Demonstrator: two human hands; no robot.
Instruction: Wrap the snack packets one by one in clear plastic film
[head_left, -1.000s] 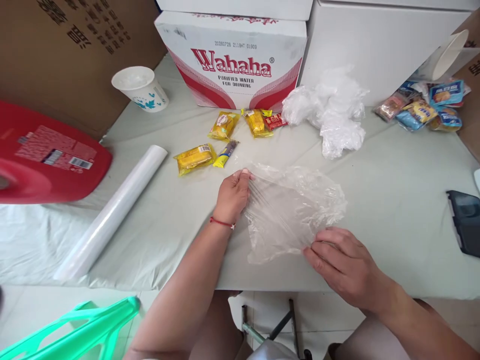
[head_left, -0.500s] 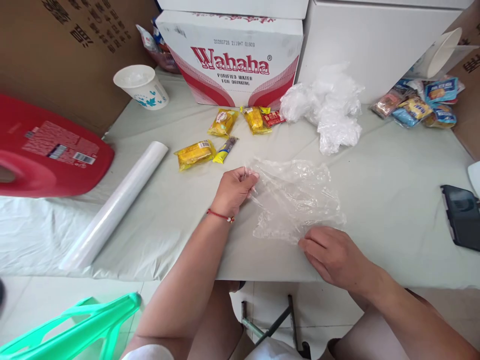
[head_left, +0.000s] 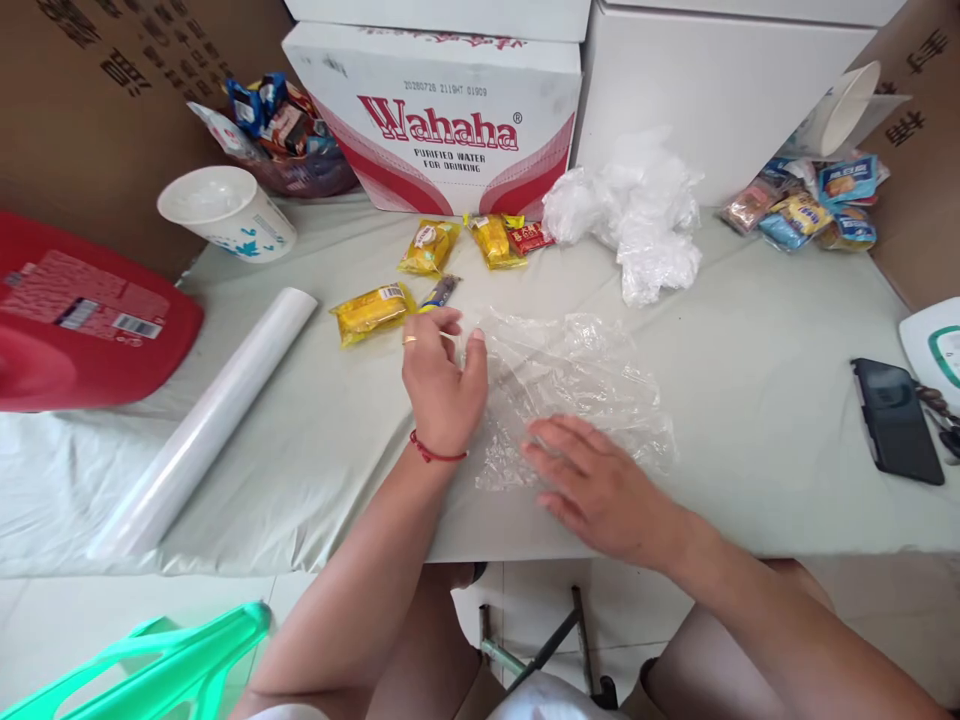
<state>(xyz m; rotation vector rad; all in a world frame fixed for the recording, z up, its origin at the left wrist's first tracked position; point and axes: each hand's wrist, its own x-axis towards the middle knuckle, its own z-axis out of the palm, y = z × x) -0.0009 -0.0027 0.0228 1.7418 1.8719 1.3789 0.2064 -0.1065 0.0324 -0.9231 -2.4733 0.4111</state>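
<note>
A clear plastic bag (head_left: 577, 370) lies spread and wrinkled on the covered table. Past its left edge, my left hand (head_left: 444, 380) has its thumb and fingers apart, reaching over the near end of a small yellow and dark packet (head_left: 441, 292). Whether the fingers touch that packet is hidden. My right hand (head_left: 592, 480) is open above the bag's near edge, slightly blurred, fingers stretched to the left. Just left of my left fingers is a yellow wrapped snack (head_left: 373, 312). Two more yellow snacks (head_left: 429, 247) and a red packet (head_left: 531, 237) lie farther back.
A plastic roll (head_left: 210, 420) and a red jug (head_left: 90, 320) occupy the left side. Behind stand a paper cup (head_left: 229, 215), a snack bowl (head_left: 315, 175) and a Wahaha carton (head_left: 450, 130). Crumpled bags (head_left: 637, 215), snack packets (head_left: 806, 215) and a phone (head_left: 898, 420) sit rightward.
My left hand has let go of the bag and moved left toward the small packet. My right hand has released the bag's near edge, opened and shifted left. The view has turned slightly.
</note>
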